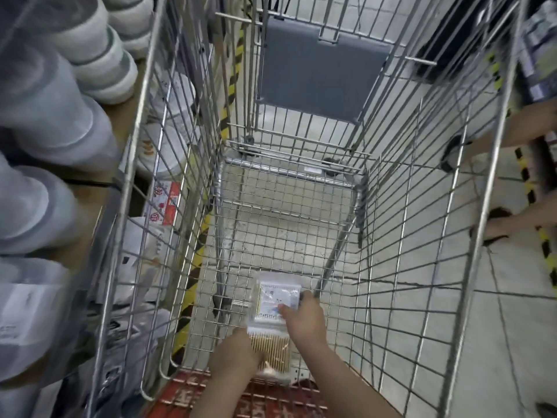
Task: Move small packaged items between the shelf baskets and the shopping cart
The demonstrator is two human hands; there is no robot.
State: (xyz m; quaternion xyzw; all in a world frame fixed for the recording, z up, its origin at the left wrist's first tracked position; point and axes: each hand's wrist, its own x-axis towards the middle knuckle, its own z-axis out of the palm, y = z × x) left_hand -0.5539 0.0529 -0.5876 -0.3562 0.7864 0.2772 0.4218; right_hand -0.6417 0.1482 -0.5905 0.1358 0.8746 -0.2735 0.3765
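Reached down into the cart [470, 297] with both hands, near its handle end; left hand [233, 357] laid over the lower pack [271, 346], fingers curled on its near left side, though whether pinching or merely resting could not be told; right hand [304, 322] set on the upper pack [278, 297], thumb on its printed face and a fingertip hooked over its right edge, so pinching it lightly. Both packs low over the wire floor, overlapping, the upper clear bag partly over the lower; whether resting on the mesh or held just above it, not clear. Lower pack filled with thin pale sticks, probably toothpicks or cotton buds. Judged as the placing or lifting step at the cart, direction not evident from one view; next move likely either a release with hands drawn up clear of the wires, or a firmer pinch on each pack before the lift toward the shelf. Label on the upper pack white with blue print, too blurred to read; red panel [211, 390] at the near end with pale characters, unreadable. Further off, left, a red-and-white box [164, 200] behind the wires with red markings, not legible; stacked white tubs [99, 52] on the shelf; grey seat flap [322, 76] at the far end, blank.
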